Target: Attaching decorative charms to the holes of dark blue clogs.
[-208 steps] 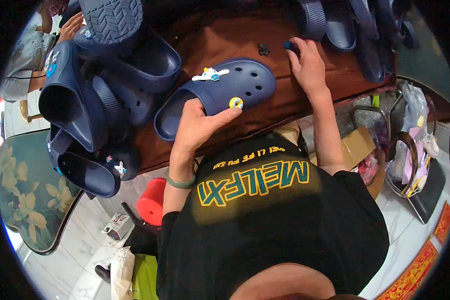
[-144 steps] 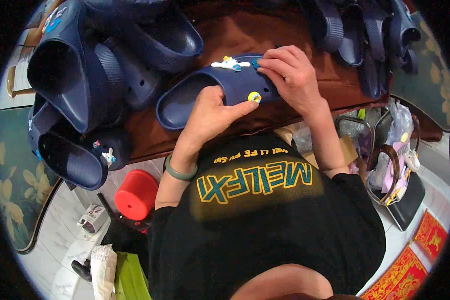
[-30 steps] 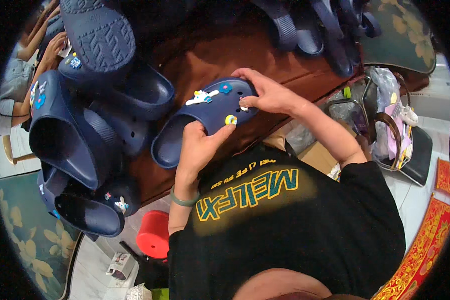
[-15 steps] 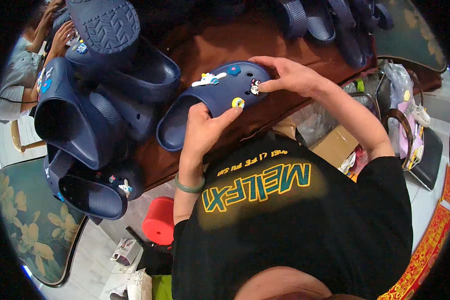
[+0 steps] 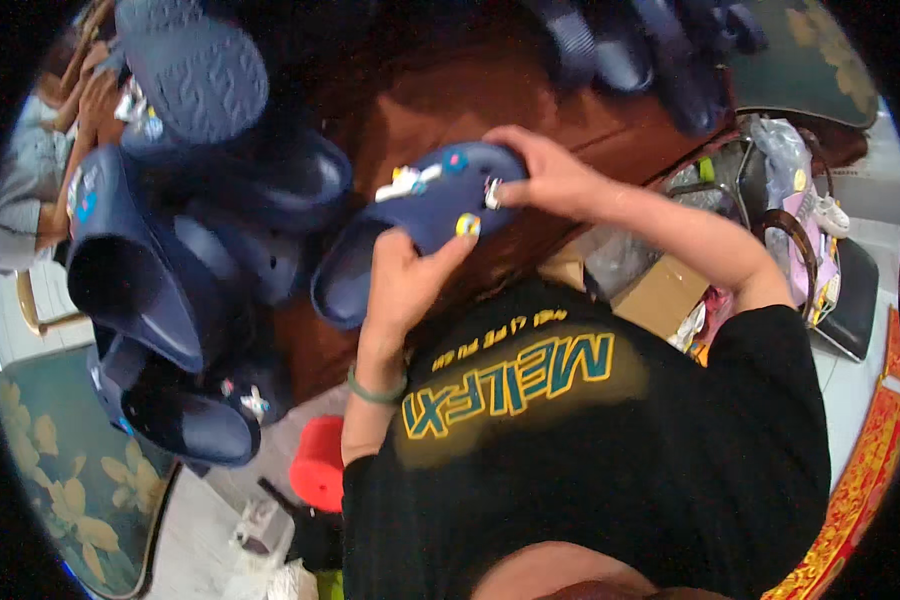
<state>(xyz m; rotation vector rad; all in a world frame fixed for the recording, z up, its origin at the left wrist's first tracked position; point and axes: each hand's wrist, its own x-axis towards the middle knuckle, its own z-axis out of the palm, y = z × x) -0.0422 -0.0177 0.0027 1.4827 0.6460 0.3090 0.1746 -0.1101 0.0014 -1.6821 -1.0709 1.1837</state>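
A navy blue clog [image 5: 433, 198] lies between my two hands over the brown cloth, its open heel toward the left. Small charms dot its upper: a white figure, a blue flower, a dark-and-white figure and a yellow ring. My left hand [image 5: 406, 278] grips the near side, thumb beside the yellow charm, its other fingers hidden beneath. Around the toe end closes my right hand [image 5: 548, 178], thumb against the dark-and-white charm. The picture is slightly blurred.
Several more navy clogs [image 5: 135, 260] are piled at the left, and others [image 5: 625, 60] sit at the far right on the brown cloth [image 5: 430, 100]. A red stool [image 5: 318, 465] stands below left. Bags and a cardboard box [image 5: 662, 298] lie at right. Another person's hand [image 5: 95, 100] shows far left.
The view has shifted a little and blurred. Both hands keep their hold on the clog, which appears slightly farther left and lower at its heel.
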